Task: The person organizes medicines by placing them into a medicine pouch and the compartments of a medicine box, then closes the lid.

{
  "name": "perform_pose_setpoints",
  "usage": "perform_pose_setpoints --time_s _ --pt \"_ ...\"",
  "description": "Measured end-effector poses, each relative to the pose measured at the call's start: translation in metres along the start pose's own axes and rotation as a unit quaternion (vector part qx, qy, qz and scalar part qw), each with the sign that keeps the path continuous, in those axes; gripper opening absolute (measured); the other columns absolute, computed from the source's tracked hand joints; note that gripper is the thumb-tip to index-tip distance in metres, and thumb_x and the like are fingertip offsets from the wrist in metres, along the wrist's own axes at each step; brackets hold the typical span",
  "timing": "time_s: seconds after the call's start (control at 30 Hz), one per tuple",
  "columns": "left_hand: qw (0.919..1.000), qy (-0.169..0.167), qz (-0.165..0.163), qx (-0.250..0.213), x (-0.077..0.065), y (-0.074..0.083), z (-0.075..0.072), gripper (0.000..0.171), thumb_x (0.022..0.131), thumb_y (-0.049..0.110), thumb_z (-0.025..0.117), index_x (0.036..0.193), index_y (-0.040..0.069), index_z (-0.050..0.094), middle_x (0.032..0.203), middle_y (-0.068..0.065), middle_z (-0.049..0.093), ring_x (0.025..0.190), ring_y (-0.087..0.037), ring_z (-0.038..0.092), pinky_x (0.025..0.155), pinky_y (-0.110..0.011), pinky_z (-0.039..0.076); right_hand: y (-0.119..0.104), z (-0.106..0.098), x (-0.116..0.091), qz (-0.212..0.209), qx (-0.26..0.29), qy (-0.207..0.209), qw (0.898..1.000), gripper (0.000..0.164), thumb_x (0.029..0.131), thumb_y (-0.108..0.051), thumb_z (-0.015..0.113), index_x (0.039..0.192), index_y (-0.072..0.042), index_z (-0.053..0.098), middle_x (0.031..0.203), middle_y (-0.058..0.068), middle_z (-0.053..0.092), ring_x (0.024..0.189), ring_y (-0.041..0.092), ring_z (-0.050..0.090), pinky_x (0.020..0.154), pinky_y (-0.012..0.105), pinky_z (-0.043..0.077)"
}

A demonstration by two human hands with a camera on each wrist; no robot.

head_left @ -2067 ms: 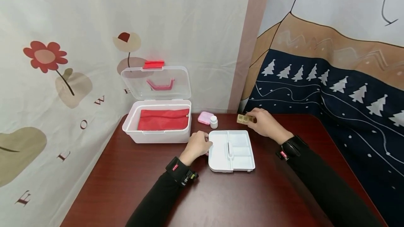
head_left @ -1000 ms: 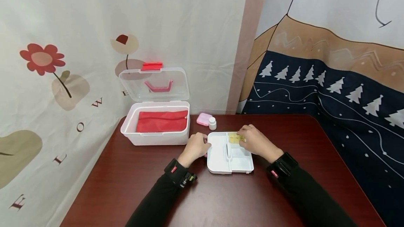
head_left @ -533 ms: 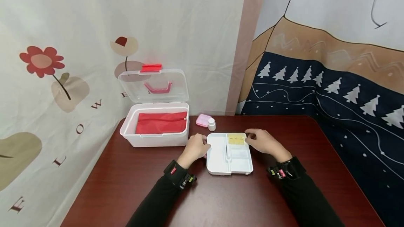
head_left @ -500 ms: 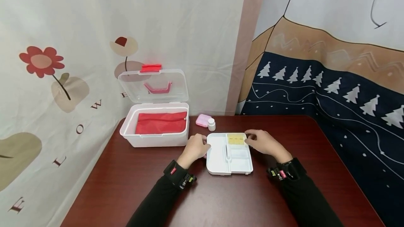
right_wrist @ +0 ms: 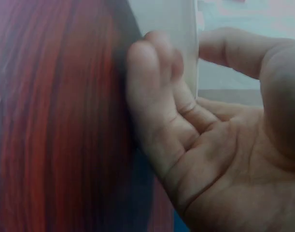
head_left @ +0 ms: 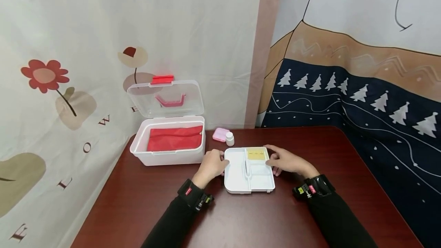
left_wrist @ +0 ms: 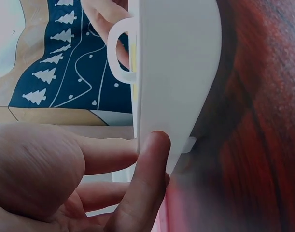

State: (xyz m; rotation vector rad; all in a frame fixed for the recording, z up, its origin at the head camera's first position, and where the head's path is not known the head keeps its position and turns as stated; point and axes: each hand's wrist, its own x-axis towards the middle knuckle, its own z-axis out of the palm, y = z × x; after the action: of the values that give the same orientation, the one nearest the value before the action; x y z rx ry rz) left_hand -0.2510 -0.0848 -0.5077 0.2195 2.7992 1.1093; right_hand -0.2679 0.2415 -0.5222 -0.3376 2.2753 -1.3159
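Observation:
A white divided tray [head_left: 236,179] with a raised middle handle [head_left: 247,168] sits between my hands in the head view. My left hand [head_left: 211,165] pinches its left side, thumb on the rim and fingertips against the outer wall in the left wrist view. At the opposite side, my right hand [head_left: 287,160] holds the tray's edge; its thumb meets the rim and the fingers lie along the side wall in the right wrist view. A yellow, see-through small box [head_left: 256,154] lies in the tray's far right compartment.
Left of the tray stands a white storage box [head_left: 172,159], its clear lid [head_left: 189,97] raised, with a red pouch [head_left: 175,139] inside. Behind the tray are a pink case [head_left: 219,134] and a small white bottle [head_left: 229,139] on the dark red table [head_left: 241,221].
My right hand has brought the yellow box from the table into the tray's far right compartment and let it go. It has then shifted to grip the tray's right edge. The left hand stays put.

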Motion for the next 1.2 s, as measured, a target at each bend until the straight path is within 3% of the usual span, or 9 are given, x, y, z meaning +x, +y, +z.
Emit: perform_pose_setpoints --time_s 0.1,0.2,0.3,0.43,0.53,0.67,0.8,0.97,1.2 --pt "0.9992 0.017 0.020 0.031 0.007 -0.009 0.006 0.026 0.100 0.018 0.074 0.114 -0.002 0.079 0.070 -0.004 0.071 0.054 -0.013 0.073 0.065 -0.030 0.057 0.003 -0.003 0.002 -0.005 0.006 -0.012 1.000 0.084 0.105 -0.016 0.071 0.173 -0.001 0.024 0.091 0.011 0.070 0.072 0.022 0.070 0.066 0.035 0.064" --pt "0.9943 0.055 0.052 0.074 0.008 -0.005 0.005 0.032 0.100 0.020 0.075 0.120 -0.004 0.079 0.090 -0.012 0.081 0.084 -0.026 0.081 0.081 -0.041 0.063 0.002 -0.006 0.002 -0.008 0.009 -0.012 1.000 0.086 0.104 -0.016 0.072 0.173 0.001 0.022 0.091 0.011 0.070 0.073 0.022 0.070 0.067 0.035 0.065" --pt "0.9808 0.121 0.102 0.115 0.010 0.003 0.007 0.028 0.100 0.018 0.076 0.115 -0.004 0.081 0.102 -0.018 0.081 0.100 -0.037 0.078 0.084 -0.052 0.063 0.001 -0.007 0.001 -0.011 0.006 -0.006 1.000 0.087 0.103 -0.013 0.072 0.173 0.003 0.021 0.091 0.012 0.070 0.072 0.021 0.070 0.067 0.035 0.065" --pt "0.9613 0.175 0.157 0.144 0.013 0.028 -0.001 0.014 0.099 0.014 0.075 0.098 0.001 0.081 0.090 -0.016 0.078 0.089 -0.038 0.079 0.075 -0.057 0.061 0.000 -0.010 0.000 -0.014 -0.002 0.005 1.000 0.087 0.102 -0.011 0.071 0.172 0.005 0.022 0.090 0.011 0.069 0.071 0.020 0.068 0.066 0.034 0.064" --pt "0.9587 0.160 0.171 0.162 0.020 0.056 -0.015 0.012 0.100 0.012 0.074 0.099 0.003 0.081 0.095 -0.015 0.080 0.097 -0.036 0.078 0.082 -0.056 0.063 -0.001 -0.011 -0.001 -0.015 -0.012 0.016 1.000 0.086 0.101 -0.010 0.072 0.171 0.007 0.025 0.088 0.010 0.069 0.069 0.020 0.067 0.065 0.034 0.063" --pt "0.9598 0.111 0.164 0.199 0.040 0.081 -0.028 0.017 0.104 0.016 0.072 0.111 0.003 0.082 0.108 -0.014 0.080 0.107 -0.032 0.076 0.092 -0.049 0.064 -0.002 -0.013 -0.003 -0.009 -0.025 0.031 0.999 0.084 0.101 -0.010 0.072 0.170 0.006 0.028 0.087 0.010 0.067 0.068 0.020 0.065 0.064 0.034 0.062" --pt "0.9591 0.056 0.143 0.237 0.053 0.094 -0.035 0.015 0.103 0.019 0.073 0.107 0.006 0.082 0.100 -0.010 0.077 0.093 -0.027 0.074 0.080 -0.042 0.063 -0.003 -0.010 -0.005 -0.008 -0.029 0.033 0.999 0.083 0.101 -0.010 0.072 0.170 0.007 0.029 0.087 0.010 0.067 0.067 0.021 0.065 0.064 0.035 0.062" --pt "0.9554 0.024 0.115 0.271 0.064 0.092 -0.034 0.013 0.099 0.013 0.074 0.088 0.009 0.078 0.093 -0.008 0.074 0.088 -0.026 0.070 0.069 -0.041 0.060 -0.006 -0.001 -0.004 -0.012 -0.038 0.029 0.999 0.082 0.101 -0.011 0.073 0.169 0.007 0.031 0.087 0.010 0.068 0.067 0.021 0.066 0.063 0.036 0.062" --pt "0.9405 -0.004 0.091 0.327 0.076 0.077 -0.024 0.012 0.099 0.011 0.072 0.107 0.008 0.082 0.114 -0.013 0.079 0.107 -0.033 0.073 0.084 -0.049 0.065 -0.010 0.003 -0.001 -0.014 -0.072 0.034 0.997 0.081 0.101 -0.012 0.073 0.169 0.006 0.033 0.086 0.009 0.068 0.066 0.020 0.066 0.064 0.036 0.060"
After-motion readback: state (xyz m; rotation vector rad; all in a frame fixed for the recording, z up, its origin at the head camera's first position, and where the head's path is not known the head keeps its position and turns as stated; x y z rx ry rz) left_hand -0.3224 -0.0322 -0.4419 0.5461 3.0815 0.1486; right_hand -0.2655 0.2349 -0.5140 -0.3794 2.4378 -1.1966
